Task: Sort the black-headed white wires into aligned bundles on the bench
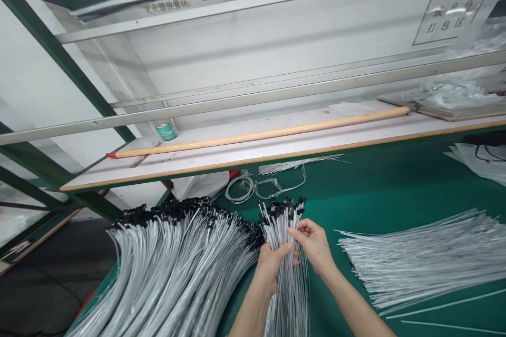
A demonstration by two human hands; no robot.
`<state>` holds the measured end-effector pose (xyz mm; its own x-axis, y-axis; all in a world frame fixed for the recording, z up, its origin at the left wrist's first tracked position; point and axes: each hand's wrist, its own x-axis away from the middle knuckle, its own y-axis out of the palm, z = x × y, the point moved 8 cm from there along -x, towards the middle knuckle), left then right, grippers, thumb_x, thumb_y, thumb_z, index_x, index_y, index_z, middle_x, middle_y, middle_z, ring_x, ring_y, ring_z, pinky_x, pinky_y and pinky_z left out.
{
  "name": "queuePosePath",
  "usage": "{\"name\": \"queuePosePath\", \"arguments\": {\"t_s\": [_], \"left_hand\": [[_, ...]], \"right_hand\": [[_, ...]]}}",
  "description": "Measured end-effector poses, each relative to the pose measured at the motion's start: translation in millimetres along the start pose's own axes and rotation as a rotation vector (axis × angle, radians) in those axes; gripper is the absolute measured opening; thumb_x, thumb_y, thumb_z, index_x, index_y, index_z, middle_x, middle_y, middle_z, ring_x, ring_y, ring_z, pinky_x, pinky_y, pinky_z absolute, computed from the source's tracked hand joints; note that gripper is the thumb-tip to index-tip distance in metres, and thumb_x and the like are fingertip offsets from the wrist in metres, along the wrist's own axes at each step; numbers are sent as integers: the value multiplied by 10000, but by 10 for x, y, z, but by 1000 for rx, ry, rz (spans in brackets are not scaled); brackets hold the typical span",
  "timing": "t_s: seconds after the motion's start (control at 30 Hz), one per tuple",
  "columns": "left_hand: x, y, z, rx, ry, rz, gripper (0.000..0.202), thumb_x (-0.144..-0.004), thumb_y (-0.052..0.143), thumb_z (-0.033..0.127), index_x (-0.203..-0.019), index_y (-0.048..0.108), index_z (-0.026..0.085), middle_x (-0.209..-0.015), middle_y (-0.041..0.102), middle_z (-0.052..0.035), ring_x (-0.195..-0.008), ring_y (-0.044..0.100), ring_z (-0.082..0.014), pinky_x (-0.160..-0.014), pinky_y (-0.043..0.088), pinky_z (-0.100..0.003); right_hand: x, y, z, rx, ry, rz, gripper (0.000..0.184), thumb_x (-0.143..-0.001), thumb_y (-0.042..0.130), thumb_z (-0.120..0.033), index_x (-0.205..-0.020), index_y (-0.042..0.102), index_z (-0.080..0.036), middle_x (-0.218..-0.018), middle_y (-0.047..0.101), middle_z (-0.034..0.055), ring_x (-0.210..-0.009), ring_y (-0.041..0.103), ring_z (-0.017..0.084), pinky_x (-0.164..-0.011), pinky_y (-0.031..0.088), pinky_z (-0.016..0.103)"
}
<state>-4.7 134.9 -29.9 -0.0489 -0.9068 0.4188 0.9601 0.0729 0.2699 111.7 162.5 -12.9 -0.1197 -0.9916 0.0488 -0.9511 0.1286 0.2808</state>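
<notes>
A bundle of thin grey cables (286, 284) with black connectors at its upper end stands nearly upright in front of me. My left hand (273, 266) is wrapped round the bundle below the connectors, its thumb across the front. On the bundle's right side, my right hand (313, 242) pinches at one or a few cables just under the connectors; exactly how many is hidden by the fingers. Left of my hands lies a large pile of grey cables (177, 268) with black connector ends. To the right, a flat spread of grey cables (427, 258) shows bare ends.
The green tabletop (379, 184) lies under a white shelf (253, 152) bearing a long wooden pole (276, 134) and a green tin (166, 131). Behind my hands are a coiled cable (240, 189) and some thin white strands (296, 164). Plastic bags (480, 163) lie far right.
</notes>
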Motion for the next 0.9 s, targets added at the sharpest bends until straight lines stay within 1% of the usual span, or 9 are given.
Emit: {"name": "queuePosePath", "arguments": {"t_s": [0.07,0.13,0.23,0.33,0.47,0.57,0.7,0.8,0.9], "left_hand": [[-34,-36,-10,20,4,44,306,-550,752,188,-810,632,81,-656,664,-68,-544,582,-154,-485,472,-267],[-64,-67,-14,20,8,65,335,-514,772,169,-810,640,82,-686,664,-68,-574,585,-159,-470,470,-259],[-93,-86,-26,10,-3,44,331,-526,778,215,-802,650,84,-665,655,-57,-530,572,-143,-460,467,-255],[-99,-76,-45,49,-16,-10,307,-570,759,280,-779,652,81,-619,648,-54,-492,574,-141,-477,473,-265],[-103,-76,-73,100,-29,-46,320,-586,750,315,-773,653,73,-604,656,-68,-495,595,-157,-508,484,-278],[-129,-131,-118,108,-61,2,344,-565,764,316,-787,647,81,-608,663,-69,-512,613,-172,-507,480,-275],[-176,-179,-150,122,-64,38,332,-538,779,317,-734,637,89,-575,650,-51,-499,613,-171,-476,457,-255],[-200,-189,-167,138,-58,37,316,-533,781,315,-702,636,91,-546,639,-39,-472,596,-156,-469,451,-251],[-210,-203,-182,154,-62,43,302,-542,778,311,-694,646,86,-520,633,-38,-443,565,-128,-458,436,-236]], "right_hand": [[-36,24,33,-18,17,-24,315,-609,727,-357,-547,469,-187,-440,409,-70,-406,378,78,-399,327,209],[-60,72,67,-65,38,-84,302,-614,726,-357,-565,485,-182,-448,411,-71,-419,369,72,-417,323,206],[-82,120,126,-148,69,-148,289,-597,746,-345,-620,511,-180,-497,442,-72,-421,358,58,-418,309,199],[-100,137,209,-201,109,-173,294,-597,747,-353,-626,511,-180,-523,479,-63,-410,366,55,-401,300,196],[-107,122,327,-188,186,-164,305,-653,692,-407,-599,481,-193,-451,441,-72,-356,363,68,-358,285,204],[-117,94,306,-157,144,-150,298,-663,680,-411,-591,491,-192,-484,482,-55,-375,419,87,-371,319,216],[-138,51,251,-122,67,-104,272,-628,717,-366,-569,535,-173,-567,543,-26,-451,461,90,-457,373,231],[-140,20,272,-135,84,-42,255,-583,745,-367,-648,596,-171,-534,524,-31,-467,444,98,-467,365,232],[-116,44,273,-205,112,-31,275,-590,735,-397,-660,587,-176,-546,519,-28,-500,449,105,-486,373,230]]}}
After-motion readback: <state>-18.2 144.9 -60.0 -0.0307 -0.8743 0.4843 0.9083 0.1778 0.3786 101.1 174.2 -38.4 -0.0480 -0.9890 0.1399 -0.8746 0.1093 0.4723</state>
